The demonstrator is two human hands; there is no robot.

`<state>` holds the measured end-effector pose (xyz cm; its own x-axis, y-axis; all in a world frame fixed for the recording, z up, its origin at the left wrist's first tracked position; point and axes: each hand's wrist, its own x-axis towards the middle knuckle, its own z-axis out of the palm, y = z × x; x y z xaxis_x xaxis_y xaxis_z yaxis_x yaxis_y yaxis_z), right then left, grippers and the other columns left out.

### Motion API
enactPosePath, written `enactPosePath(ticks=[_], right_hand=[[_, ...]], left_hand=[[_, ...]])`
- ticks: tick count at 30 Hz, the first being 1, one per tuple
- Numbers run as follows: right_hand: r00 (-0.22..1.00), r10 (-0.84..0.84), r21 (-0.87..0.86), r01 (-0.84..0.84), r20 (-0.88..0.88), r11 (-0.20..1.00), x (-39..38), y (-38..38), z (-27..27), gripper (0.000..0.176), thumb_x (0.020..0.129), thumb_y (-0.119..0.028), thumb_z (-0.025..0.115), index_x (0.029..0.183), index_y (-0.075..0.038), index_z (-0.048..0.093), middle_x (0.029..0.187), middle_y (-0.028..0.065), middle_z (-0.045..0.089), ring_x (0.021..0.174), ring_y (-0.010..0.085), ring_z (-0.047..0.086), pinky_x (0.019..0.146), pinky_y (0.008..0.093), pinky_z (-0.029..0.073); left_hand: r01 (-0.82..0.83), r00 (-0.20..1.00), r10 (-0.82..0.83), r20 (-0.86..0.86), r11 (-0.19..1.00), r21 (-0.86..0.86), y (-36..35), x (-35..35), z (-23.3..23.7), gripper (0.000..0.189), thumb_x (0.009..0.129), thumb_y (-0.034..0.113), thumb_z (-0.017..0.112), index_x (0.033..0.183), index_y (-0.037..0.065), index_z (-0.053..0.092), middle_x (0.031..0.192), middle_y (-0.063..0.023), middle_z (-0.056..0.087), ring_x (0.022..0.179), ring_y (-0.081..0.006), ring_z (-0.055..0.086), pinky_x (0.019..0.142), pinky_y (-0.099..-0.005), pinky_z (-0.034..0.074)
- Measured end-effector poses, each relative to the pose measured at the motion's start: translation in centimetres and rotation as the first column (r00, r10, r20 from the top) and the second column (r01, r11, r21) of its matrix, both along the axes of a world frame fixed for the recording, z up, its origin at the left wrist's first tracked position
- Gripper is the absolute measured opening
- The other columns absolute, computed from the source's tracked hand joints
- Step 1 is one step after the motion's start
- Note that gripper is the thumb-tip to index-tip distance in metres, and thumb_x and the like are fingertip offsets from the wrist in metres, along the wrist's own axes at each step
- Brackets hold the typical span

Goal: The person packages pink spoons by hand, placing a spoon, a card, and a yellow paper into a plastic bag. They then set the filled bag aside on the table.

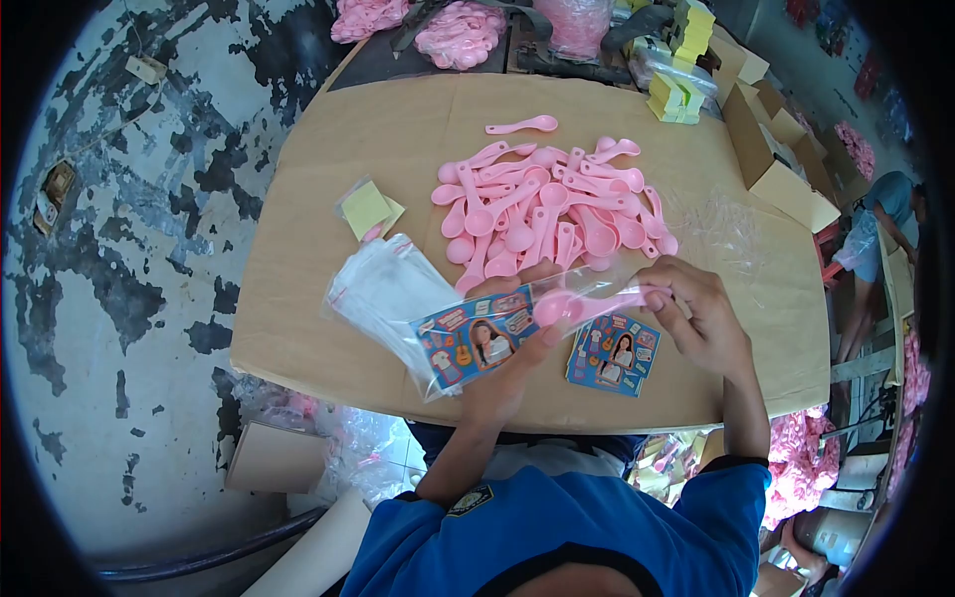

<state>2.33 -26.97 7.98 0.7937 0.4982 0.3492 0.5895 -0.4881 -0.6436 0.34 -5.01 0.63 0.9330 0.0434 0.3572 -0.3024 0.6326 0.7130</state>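
My left hand (507, 373) grips a clear plastic bag (423, 370) with a blue printed card (476, 340) inside it. At the bag's right end, my right hand (696, 313) pinches the handle of a pink spoon (559, 306), whose bowl lies within the clear plastic beside the card. Beyond my hands is a heap of pink spoons (547, 204). A stack of clear bags (393, 289) lies to the left, partly under the held bag. Close to my right hand, a stack of blue cards (614, 355) rests on the brown table (328, 179).
Yellow cards (368, 209) lie at the left. Crumpled clear plastic (726, 234) is at the right, near an open cardboard box (776, 159). Pink bundles (460, 35) and yellow stacks (676, 98) stand along the far edge. Another person (875, 229) is at far right.
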Motion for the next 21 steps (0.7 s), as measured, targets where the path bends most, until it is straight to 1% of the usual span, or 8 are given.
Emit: enactPosePath(ticks=[3,5,6,9,12,14,18,21], right_hand=[[0.991,0.136,0.105,-0.134,-0.011,0.985,-0.3,0.9,-0.3,0.026,0.091,-0.019,0.061,0.110,-0.001,0.059,0.100,0.0126,0.063,0.083,0.0300,0.061,0.071,0.0356,0.048],[0.975,0.219,0.209,-0.220,0.029,0.953,-0.7,1.6,-0.9,0.028,0.091,-0.021,0.061,0.110,-0.001,0.058,0.101,0.0126,0.062,0.086,0.0319,0.061,0.075,0.0365,0.048],[0.978,0.171,0.055,-0.179,0.123,0.982,-0.8,1.3,-0.7,0.024,0.090,-0.019,0.061,0.107,-0.001,0.058,0.098,0.0129,0.063,0.085,0.0295,0.064,0.073,0.0340,0.050],[0.974,-0.058,0.158,0.023,0.219,0.987,-1.8,-1.0,2.2,0.018,0.086,-0.011,0.062,0.101,0.000,0.059,0.091,0.0125,0.063,0.074,0.0239,0.066,0.064,0.0306,0.050],[0.900,-0.328,0.196,0.280,0.289,0.940,-2.9,-2.1,5.8,0.012,0.081,-0.006,0.063,0.092,0.000,0.061,0.077,0.0100,0.061,0.059,0.0161,0.061,0.051,0.0269,0.045],[0.862,-0.288,-0.080,0.351,0.418,0.933,-1.6,-1.4,7.3,0.008,0.080,-0.005,0.063,0.086,0.000,0.062,0.068,0.0078,0.058,0.053,0.0133,0.058,0.047,0.0264,0.041],[0.933,-0.213,-0.094,0.249,0.289,0.964,-1.8,0.6,8.1,0.005,0.078,-0.009,0.067,0.079,-0.005,0.065,0.053,0.0055,0.049,0.043,0.0120,0.045,0.044,0.0276,0.034],[0.978,-0.044,-0.079,0.061,0.202,0.995,-0.7,1.8,5.6,0.005,0.078,-0.010,0.066,0.082,-0.007,0.067,0.054,0.0058,0.049,0.042,0.0131,0.043,0.044,0.0283,0.035]], left_hand=[[0.074,0.983,-0.094,-0.155,0.989,-0.129,-1.7,-0.2,-0.7,0.055,0.085,-0.003,0.067,0.131,0.006,0.039,0.128,-0.0160,0.054,0.116,-0.0210,0.055,0.100,-0.0352,0.045],[0.277,0.866,-0.333,-0.373,0.940,-0.197,-2.3,-0.6,-1.8,0.057,0.087,0.002,0.066,0.135,0.006,0.036,0.132,-0.0137,0.051,0.119,-0.0192,0.052,0.100,-0.0344,0.044],[0.312,0.841,-0.379,-0.386,0.923,-0.224,-2.5,-0.9,-2.0,0.060,0.087,0.006,0.067,0.137,0.006,0.034,0.135,-0.0133,0.048,0.121,-0.0193,0.050,0.102,-0.0349,0.043],[0.305,0.893,-0.371,-0.255,0.916,-0.262,-2.9,-1.4,-2.0,0.072,0.086,0.018,0.071,0.143,0.005,0.029,0.142,-0.0134,0.041,0.129,-0.0218,0.043,0.106,-0.0380,0.037],[0.215,0.971,-0.224,-0.088,0.971,-0.104,-1.8,-0.2,-0.6,0.089,0.078,0.026,0.078,0.145,0.002,0.024,0.147,-0.0148,0.034,0.136,-0.0258,0.034,0.111,-0.0415,0.029],[-0.009,0.996,-0.018,0.084,0.953,0.304,-1.0,0.5,0.2,0.094,0.074,0.027,0.080,0.145,0.001,0.024,0.147,-0.0171,0.033,0.137,-0.0291,0.032,0.112,-0.0442,0.026],[-0.324,0.919,0.010,0.395,0.591,0.739,-2.1,0.2,2.7,0.088,0.077,0.020,0.076,0.145,-0.001,0.025,0.143,-0.0197,0.038,0.132,-0.0309,0.040,0.107,-0.0438,0.033],[-0.285,0.932,-0.062,0.358,0.484,0.827,-3.4,-0.1,1.7,0.079,0.081,0.013,0.071,0.144,-0.002,0.028,0.135,-0.0209,0.046,0.118,-0.0297,0.053,0.096,-0.0390,0.044]])
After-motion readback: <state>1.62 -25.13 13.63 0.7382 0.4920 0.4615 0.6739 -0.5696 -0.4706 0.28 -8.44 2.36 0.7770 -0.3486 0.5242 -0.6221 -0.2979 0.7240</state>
